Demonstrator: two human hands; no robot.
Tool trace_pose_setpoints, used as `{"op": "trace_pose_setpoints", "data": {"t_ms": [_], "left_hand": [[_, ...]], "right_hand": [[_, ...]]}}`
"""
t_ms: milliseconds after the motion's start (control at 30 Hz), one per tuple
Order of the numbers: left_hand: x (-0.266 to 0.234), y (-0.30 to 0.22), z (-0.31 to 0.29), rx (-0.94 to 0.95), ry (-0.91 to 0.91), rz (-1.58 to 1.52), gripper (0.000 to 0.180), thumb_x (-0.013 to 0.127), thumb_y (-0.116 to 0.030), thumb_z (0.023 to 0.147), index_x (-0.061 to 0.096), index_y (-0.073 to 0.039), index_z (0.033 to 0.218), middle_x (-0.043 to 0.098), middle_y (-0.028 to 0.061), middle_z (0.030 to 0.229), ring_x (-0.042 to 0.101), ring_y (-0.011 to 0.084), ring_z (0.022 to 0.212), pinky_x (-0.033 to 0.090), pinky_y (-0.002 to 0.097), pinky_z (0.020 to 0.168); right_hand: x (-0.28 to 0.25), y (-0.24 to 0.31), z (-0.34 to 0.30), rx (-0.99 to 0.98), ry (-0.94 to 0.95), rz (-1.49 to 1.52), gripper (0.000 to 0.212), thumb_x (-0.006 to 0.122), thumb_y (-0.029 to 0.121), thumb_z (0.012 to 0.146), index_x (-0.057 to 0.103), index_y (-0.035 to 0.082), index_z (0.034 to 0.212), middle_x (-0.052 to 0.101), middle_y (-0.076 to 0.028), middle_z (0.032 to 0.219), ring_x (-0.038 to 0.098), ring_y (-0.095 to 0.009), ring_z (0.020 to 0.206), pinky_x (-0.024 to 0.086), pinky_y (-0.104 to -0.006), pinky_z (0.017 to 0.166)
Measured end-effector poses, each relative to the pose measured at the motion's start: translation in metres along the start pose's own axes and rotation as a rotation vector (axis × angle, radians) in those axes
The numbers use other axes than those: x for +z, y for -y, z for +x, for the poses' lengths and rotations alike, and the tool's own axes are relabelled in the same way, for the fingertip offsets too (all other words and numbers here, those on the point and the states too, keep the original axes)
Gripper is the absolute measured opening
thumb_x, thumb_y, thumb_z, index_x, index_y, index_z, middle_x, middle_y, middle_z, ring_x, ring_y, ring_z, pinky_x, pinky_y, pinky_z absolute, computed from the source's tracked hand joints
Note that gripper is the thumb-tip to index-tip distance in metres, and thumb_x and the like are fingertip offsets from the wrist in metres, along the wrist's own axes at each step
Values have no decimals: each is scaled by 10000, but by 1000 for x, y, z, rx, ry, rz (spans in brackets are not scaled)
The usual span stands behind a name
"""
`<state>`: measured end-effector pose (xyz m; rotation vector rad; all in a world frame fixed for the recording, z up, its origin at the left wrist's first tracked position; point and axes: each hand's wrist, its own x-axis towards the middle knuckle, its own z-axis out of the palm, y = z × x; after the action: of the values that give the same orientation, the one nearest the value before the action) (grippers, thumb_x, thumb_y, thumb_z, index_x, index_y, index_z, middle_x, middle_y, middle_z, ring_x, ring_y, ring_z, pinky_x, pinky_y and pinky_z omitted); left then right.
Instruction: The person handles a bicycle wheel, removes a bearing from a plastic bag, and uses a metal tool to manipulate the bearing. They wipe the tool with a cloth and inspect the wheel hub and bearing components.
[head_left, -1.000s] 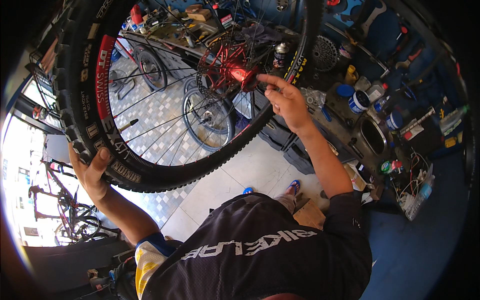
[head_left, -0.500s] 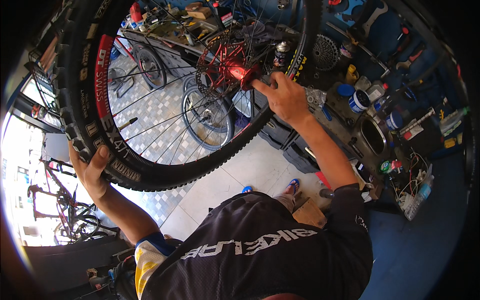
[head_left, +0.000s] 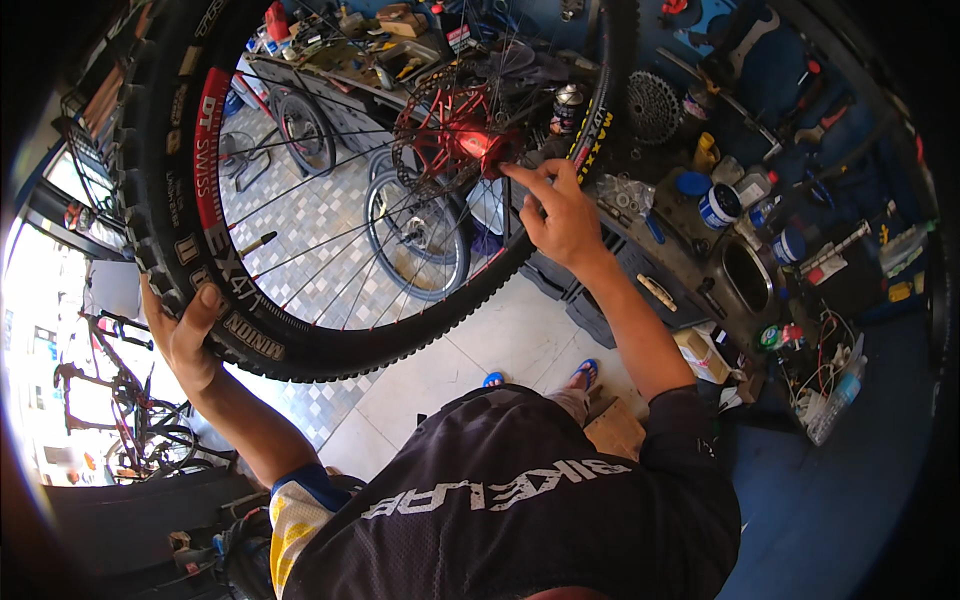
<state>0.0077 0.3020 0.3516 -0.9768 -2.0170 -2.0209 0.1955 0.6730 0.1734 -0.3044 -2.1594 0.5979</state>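
The person holds a bicycle wheel (head_left: 300, 330) up in the air in front of the chest, clear of the floor (head_left: 500, 350) and out from the front edge of the bench (head_left: 690, 240). Its knobby black tyre (head_left: 330, 355) wraps a rim with red and white lettering, and thin spokes (head_left: 330, 260) run in to a red hub (head_left: 465, 135).

The left hand (head_left: 185, 335) grips the lower left of the tyre, fingers curled shut around the tread with the thumb lying across the sidewall. The right hand (head_left: 560, 215) reaches through past the far side of the tyre to the hub; its fingertips (head_left: 515, 172) touch the end of the red hub, seemingly pinched on the axle end, though the view is too small to be sure.

Beyond the wheel the bench carries a black spray can (head_left: 568, 105), a white tub with a blue lid (head_left: 718, 205) and a toothed cog set (head_left: 652, 105). Another bicycle (head_left: 415, 230) stands on the tiled floor behind the spokes.
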Motion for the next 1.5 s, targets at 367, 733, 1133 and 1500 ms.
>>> {"op": "trace_pose_setpoints", "data": {"t_ms": [367,733,1133,1500], "left_hand": [[-1,-2,0,-15,-5,-32,856,824,-212,680,511,48,1434,690,126,1149,677,218,974,531,326,902],[7,-10,4,32,110,-151,790,863,-127,647,543,48,1347,674,133,1187,653,214,1041,501,328,959],[-7,6,6,46,85,-15,693,872,-183,650,592,6,1255,677,90,1019,621,187,925,496,320,875],[-7,5,2,23,43,9,732,871,-172,649,588,8,1300,693,91,1034,644,178,927,509,324,889]], "right_hand": [[9,30,2,699,83,2149,669,607,158,911,446,69,1553,573,-28,1051,381,-121,646,326,-270,512],[30,63,1,437,187,2671,743,641,267,919,404,201,1620,408,1,1092,303,-98,707,283,-258,562],[22,34,4,632,407,1812,904,537,12,992,66,335,1693,443,-24,929,365,-78,621,331,-198,471],[16,20,8,577,438,1081,783,555,-25,959,275,178,1661,502,35,929,396,4,614,327,-164,459]]}}
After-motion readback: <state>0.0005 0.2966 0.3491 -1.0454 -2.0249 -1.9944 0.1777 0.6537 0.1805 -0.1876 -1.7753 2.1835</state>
